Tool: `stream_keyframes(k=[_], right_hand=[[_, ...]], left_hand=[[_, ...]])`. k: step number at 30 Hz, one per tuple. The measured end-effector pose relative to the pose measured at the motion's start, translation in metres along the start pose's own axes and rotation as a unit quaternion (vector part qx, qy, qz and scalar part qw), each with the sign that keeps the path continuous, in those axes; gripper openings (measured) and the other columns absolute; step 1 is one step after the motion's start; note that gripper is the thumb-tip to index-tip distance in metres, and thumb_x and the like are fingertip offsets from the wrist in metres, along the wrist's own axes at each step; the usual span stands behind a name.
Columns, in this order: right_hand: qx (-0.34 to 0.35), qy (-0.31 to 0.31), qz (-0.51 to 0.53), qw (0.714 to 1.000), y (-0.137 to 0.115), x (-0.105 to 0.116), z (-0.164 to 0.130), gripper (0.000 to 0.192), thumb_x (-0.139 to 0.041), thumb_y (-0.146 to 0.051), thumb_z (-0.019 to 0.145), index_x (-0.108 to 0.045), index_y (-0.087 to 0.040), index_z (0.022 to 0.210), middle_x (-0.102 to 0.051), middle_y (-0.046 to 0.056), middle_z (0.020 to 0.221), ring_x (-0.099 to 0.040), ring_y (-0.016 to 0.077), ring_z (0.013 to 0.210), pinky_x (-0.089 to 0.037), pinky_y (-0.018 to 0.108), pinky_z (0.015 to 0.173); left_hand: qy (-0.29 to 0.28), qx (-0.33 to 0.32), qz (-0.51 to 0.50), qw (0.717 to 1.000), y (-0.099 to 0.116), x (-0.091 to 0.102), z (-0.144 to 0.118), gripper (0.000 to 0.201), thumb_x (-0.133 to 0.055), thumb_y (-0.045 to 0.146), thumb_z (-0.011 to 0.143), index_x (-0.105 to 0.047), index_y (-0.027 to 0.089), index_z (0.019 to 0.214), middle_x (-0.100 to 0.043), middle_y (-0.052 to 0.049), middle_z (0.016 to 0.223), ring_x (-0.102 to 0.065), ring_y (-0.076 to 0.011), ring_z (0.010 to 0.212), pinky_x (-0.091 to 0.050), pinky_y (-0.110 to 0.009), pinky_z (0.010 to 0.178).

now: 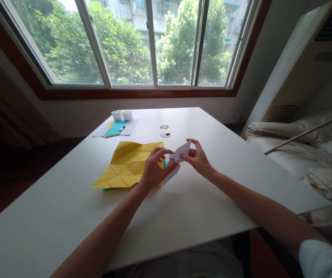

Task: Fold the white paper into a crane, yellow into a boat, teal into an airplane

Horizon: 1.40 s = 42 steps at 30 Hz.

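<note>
Both my hands hold a small folded white paper piece (181, 153) just above the white table (67, 216). My left hand (153, 170) pinches its lower left part between thumb and fingers. My right hand (198, 157) grips its upper right point. Under and to the left of my left hand lies a creased yellow paper sheet (127, 164), flat on the table, with a bit of teal paper showing beneath its edge.
At the table's far left lie a teal sheet (116, 128) on white papers with a pen and two small white cups (122, 115). Two round cable holes (165, 134) sit mid-table. A sofa with pale covers (307, 150) stands right; windows behind.
</note>
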State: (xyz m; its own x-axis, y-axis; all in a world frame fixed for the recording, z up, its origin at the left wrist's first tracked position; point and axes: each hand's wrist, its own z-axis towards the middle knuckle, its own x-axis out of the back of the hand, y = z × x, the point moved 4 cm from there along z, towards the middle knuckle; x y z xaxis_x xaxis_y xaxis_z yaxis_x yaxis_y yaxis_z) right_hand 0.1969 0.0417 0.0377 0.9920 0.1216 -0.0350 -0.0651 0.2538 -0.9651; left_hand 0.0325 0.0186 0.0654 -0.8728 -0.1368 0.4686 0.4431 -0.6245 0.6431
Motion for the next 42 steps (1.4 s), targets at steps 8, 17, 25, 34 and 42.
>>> stream_keyframes(k=[8,17,25,34,42], right_hand=[[0.010,0.015,0.047,0.999,-0.009,-0.001,0.000,0.058,-0.068,-0.033,0.068,-0.035,-0.023,0.115,-0.060,-0.002,0.076,-0.060,0.0152,0.073,-0.050,0.031,0.071],[-0.093,-0.009,0.180,0.979,-0.011,-0.003,0.000,0.054,-0.065,-0.020,0.070,-0.035,-0.027,0.114,-0.061,-0.002,0.085,-0.059,0.0136,0.078,-0.050,0.030,0.069],[-0.132,-0.048,0.266,0.954,-0.012,0.001,0.002,0.043,-0.062,-0.016,0.072,-0.043,-0.028,0.108,-0.061,-0.005,0.083,-0.060,0.0106,0.073,-0.050,0.024,0.064],[-0.114,-0.031,0.297,0.948,-0.010,0.006,0.008,0.040,-0.066,-0.021,0.068,-0.047,-0.026,0.102,-0.061,-0.005,0.080,-0.059,0.0097,0.064,-0.050,0.022,0.055],[-0.110,-0.060,0.228,0.966,-0.011,0.000,0.004,0.050,-0.071,-0.023,0.067,-0.045,-0.026,0.109,-0.062,-0.003,0.082,-0.060,0.0107,0.068,-0.051,0.023,0.057]], left_hand=[[0.057,0.098,-0.128,0.985,-0.015,0.004,0.003,0.022,-0.064,0.036,0.072,-0.061,0.016,0.080,-0.062,-0.003,0.078,-0.059,-0.0135,0.071,-0.047,-0.023,0.060],[0.112,0.186,-0.271,0.938,-0.029,0.008,0.005,0.029,-0.073,0.037,0.062,-0.064,0.014,0.078,-0.062,-0.001,0.073,-0.058,-0.0111,0.067,-0.049,-0.021,0.063],[0.102,0.359,-0.392,0.841,-0.050,0.002,0.000,0.028,-0.075,0.027,0.057,-0.060,0.014,0.076,-0.058,0.002,0.064,-0.056,-0.0072,0.055,-0.045,-0.017,0.053],[-0.127,0.281,-0.265,0.914,-0.037,-0.016,-0.007,0.021,-0.069,0.027,0.061,-0.065,0.015,0.077,-0.064,-0.005,0.074,-0.059,-0.0155,0.067,-0.043,-0.023,0.057],[-0.085,0.167,-0.287,0.939,-0.004,-0.007,0.003,0.030,-0.061,0.044,0.073,-0.062,0.018,0.090,-0.063,-0.005,0.088,-0.058,-0.0164,0.076,-0.042,-0.023,0.061]])
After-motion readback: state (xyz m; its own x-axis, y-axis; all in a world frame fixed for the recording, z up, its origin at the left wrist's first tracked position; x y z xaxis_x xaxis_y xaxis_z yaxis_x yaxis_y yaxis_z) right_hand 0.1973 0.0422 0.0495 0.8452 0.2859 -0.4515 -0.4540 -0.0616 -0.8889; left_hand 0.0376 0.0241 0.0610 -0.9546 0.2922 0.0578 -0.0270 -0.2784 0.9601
